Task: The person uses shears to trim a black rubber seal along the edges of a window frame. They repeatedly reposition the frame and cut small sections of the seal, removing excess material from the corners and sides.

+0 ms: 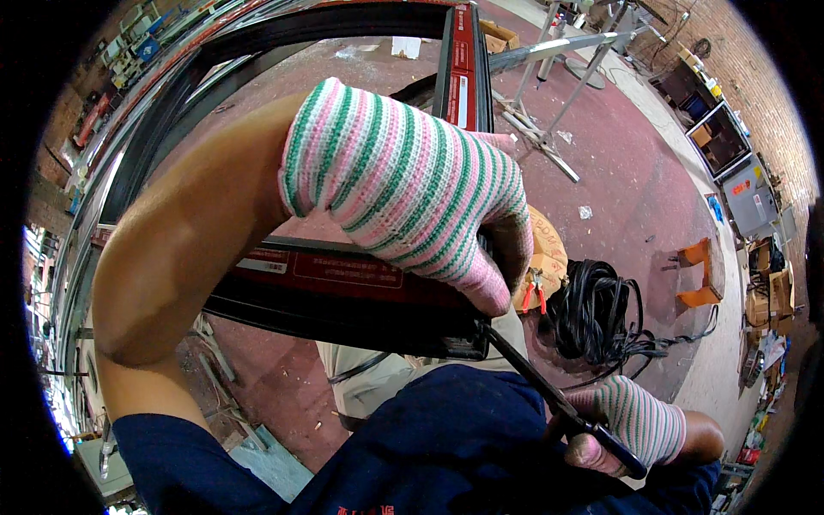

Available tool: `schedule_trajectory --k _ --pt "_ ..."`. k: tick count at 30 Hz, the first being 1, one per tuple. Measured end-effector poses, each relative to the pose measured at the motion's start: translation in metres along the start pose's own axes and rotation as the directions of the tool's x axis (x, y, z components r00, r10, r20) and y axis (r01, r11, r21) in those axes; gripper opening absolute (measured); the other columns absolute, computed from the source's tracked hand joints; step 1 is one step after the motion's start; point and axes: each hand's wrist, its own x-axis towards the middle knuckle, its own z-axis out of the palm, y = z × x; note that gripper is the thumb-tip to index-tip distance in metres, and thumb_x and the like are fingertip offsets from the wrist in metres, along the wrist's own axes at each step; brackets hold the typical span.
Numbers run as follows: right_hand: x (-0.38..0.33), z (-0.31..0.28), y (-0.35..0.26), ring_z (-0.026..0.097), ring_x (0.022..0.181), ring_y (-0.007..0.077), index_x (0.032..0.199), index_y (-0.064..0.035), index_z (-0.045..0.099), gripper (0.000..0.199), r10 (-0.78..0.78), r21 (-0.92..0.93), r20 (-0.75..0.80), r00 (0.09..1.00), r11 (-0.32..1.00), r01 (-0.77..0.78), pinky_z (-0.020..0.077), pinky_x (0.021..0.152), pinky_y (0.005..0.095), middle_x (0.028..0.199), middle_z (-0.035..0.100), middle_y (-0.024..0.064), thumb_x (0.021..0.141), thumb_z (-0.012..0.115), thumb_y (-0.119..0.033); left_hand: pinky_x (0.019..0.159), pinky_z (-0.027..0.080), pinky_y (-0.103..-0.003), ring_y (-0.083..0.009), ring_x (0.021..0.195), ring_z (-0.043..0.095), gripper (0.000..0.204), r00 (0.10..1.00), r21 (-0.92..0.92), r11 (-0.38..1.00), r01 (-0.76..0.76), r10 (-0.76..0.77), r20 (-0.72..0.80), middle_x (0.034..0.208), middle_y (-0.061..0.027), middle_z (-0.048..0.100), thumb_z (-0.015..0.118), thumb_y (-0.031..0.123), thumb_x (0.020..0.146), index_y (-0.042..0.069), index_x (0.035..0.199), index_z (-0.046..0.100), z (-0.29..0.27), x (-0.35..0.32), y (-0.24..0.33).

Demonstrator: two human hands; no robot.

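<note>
Clenching a long thin black piece (536,376), the right hand (635,416) is sitting at lower right; strip or tool, cannot tell. The piece is slanting up-left, its far end reaching the near corner of a black-and-red frame (343,270) at center. The left hand (421,189), also in a striped glove, is arching over that corner, thumb and fingers curling downward; its grip is partly hidden, so cannot tell whether it is pinching anything. The frame is spanning upper left to center, its near corner showing just above the beige trousers (369,390). Right of center, a black coil (592,313) is lying on the reddish floor (631,197), beside a round wooden top (545,236) bearing a red-handled tool (535,292). An orange stool (705,273) is standing farther right.
</note>
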Motion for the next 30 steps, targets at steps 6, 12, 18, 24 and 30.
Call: schedule_trajectory --k 6,12,18,24,30 --pt "0.0 0.002 0.001 0.07 0.07 0.0341 0.112 -0.0032 0.064 0.055 0.025 0.014 0.014 1.0 1.0 -0.025 0.0511 0.061 0.0379 0.072 0.066 0.0169 0.084 0.07 -0.051 0.117 -0.002 -0.06 -0.018 0.116 0.057 0.018 1.0 0.038 0.999 -0.002 0.002 -0.001 0.099 0.0021 0.068 0.07 0.031 0.09 0.015 0.096 0.076 0.0 -0.001 0.0" --pt "0.0 0.005 -0.002 0.069 0.068 0.0336 0.103 -0.0062 0.063 0.042 -0.014 -0.029 -0.025 1.0 0.999 0.013 0.0504 0.06 0.0389 0.069 0.064 0.0148 0.087 0.068 -0.044 0.117 -0.003 -0.06 -0.0185 0.116 0.057 0.017 1.0 0.018 1.0 -0.012 0.012 -0.01 0.1 0.0014 0.068 0.07 0.031 0.09 0.016 0.097 0.076 0.002 0.0 -0.003" --pt "0.001 0.01 -0.009 0.065 0.064 0.033 0.096 -0.0062 0.065 0.056 0.017 0.034 -0.066 0.998 0.999 -0.015 0.0489 0.058 0.0396 0.067 0.061 0.0136 0.089 0.062 -0.061 0.117 -0.003 -0.06 -0.0196 0.117 0.057 0.015 1.0 -0.008 1.0 0.0 0.0 -0.012 0.101 -0.0005 0.067 0.071 0.029 0.09 0.016 0.097 0.076 0.002 0.0 -0.003" --pt "0.003 0.021 -0.011 0.062 0.058 0.0292 0.09 -0.0052 0.066 0.062 0.023 0.066 -0.144 0.989 0.998 -0.014 0.047 0.056 0.038 0.063 0.059 0.0126 0.086 0.063 -0.067 0.117 -0.003 -0.059 -0.02 0.115 0.058 0.017 1.0 -0.051 0.999 -0.012 0.011 -0.015 0.098 -0.0004 0.067 0.07 0.03 0.09 0.015 0.096 0.076 0.004 0.0 -0.005" --pt "0.008 0.031 0.008 0.059 0.057 0.0206 0.094 -0.006 0.068 0.057 0.026 0.165 -0.152 0.988 0.986 -0.001 0.0475 0.057 0.0352 0.063 0.06 0.0096 0.085 0.068 -0.062 0.116 -0.001 -0.06 -0.0196 0.113 0.059 0.018 0.997 0.046 0.997 -0.06 0.062 -0.044 0.096 -0.0001 0.066 0.07 0.03 0.091 0.014 0.093 0.075 0.004 -0.001 -0.003"
